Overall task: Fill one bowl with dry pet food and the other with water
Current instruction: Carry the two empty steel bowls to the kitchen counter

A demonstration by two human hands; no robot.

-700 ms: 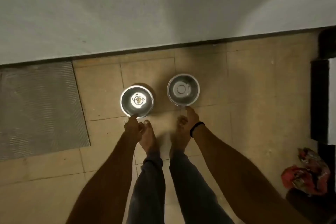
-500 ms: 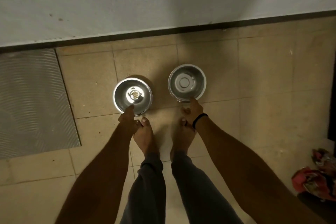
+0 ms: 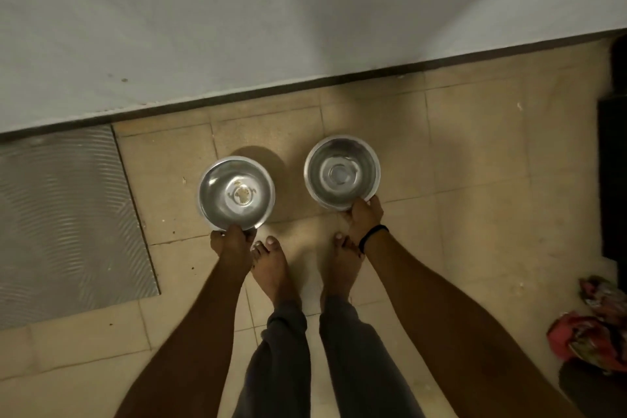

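Note:
Two steel bowls are side by side over the tiled floor, in front of my bare feet. The left bowl (image 3: 217, 193) has a small patch of brownish residue at its bottom. My left hand (image 3: 230, 243) grips its near rim. The right bowl (image 3: 359, 176) looks empty and shiny inside. My right hand (image 3: 363, 217), with a black band on the wrist, holds that bowl's near rim. Whether the bowls rest on the floor or hang just above it is unclear.
A pale wall (image 3: 271, 27) with a dark skirting runs behind the bowls. A grey ribbed mat (image 3: 68, 220) lies at the left. A crumpled red and multicoloured bag (image 3: 597, 332) lies at the lower right, beside dark furniture (image 3: 614, 180).
Both hands have closed on the bowls' near rims. The bowls appear larger and closer to me than before.

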